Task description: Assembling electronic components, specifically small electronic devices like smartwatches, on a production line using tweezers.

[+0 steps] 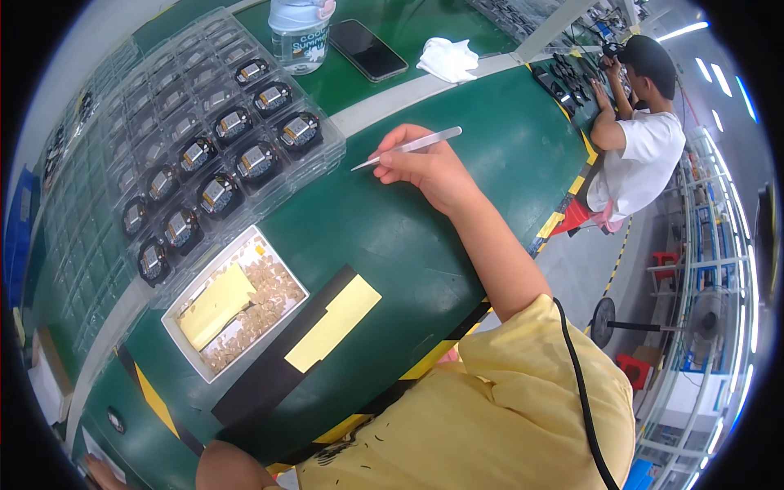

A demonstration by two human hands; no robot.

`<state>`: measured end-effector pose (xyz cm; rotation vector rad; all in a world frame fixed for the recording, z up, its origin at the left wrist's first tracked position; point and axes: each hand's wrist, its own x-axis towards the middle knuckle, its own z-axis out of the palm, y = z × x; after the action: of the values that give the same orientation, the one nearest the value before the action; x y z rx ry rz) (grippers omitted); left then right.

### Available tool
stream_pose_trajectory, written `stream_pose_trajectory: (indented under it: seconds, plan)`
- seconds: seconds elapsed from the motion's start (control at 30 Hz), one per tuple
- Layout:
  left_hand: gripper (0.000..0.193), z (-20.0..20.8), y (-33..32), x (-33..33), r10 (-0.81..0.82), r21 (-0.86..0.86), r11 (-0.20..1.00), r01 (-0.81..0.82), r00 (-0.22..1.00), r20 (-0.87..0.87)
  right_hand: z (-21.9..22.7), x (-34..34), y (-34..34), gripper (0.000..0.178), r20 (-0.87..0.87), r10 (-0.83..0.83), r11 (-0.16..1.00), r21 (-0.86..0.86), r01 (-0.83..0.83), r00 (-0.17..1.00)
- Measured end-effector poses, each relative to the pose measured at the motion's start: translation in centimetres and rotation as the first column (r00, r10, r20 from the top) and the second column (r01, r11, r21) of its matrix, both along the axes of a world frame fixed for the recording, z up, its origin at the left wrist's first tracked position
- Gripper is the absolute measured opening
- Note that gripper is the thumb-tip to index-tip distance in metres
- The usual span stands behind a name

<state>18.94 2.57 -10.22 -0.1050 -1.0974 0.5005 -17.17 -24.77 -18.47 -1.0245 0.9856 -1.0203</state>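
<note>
My right hand point(420, 169) is closed on a pair of pale tweezers point(416, 144), whose fine tip points left toward the clear plastic tray point(331, 151). Several round black modules point(257, 162) with silver blocks sit in the near compartments of that tray. Below the hand, a white box point(304, 287) holds small tan pieces point(273, 286) and a yellow sheet point(216, 302). Beside the box, a pale yellow sheet point(335, 322) lies on a black strip point(261, 376). Part of my left arm point(233, 467) shows at the bottom; a partly visible hand point(102, 472) at the lower left rim cannot be surely tied to it.
A water bottle point(300, 37), a phone point(367, 51) and a crumpled white tissue point(447, 60) stand or lie behind a pale rail. One round module point(116, 419) lies at the lower left. A co-worker point(641, 131) sits at the right, past the yellow-black table edge point(563, 216).
</note>
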Motion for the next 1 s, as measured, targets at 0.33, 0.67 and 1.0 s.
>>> stream_pose_trajectory:
  seconds: [0.33, 0.67, 1.0]
  plan:
    - [0.038, 0.14, 0.23, 0.17, 0.000, 0.042, 0.999, 0.000, 1.000, -0.004, -0.16, -0.03, 0.05, 0.012, -0.018, 0.000, 1.000, -0.024, -0.001, 1.000]
    - [0.038, -0.18, 0.43, -0.01, 0.026, 0.048, 0.999, -0.025, 0.999, -0.024, -0.16, 0.19, 0.00, 0.012, -0.024, -0.013, 1.000, -0.028, 0.012, 1.000]
    - [0.038, -0.09, -0.21, -0.15, 0.031, 0.026, 0.999, -0.030, 0.999, -0.030, 0.03, 0.16, 0.09, 0.012, -0.025, -0.004, 1.000, -0.024, 0.003, 1.000]
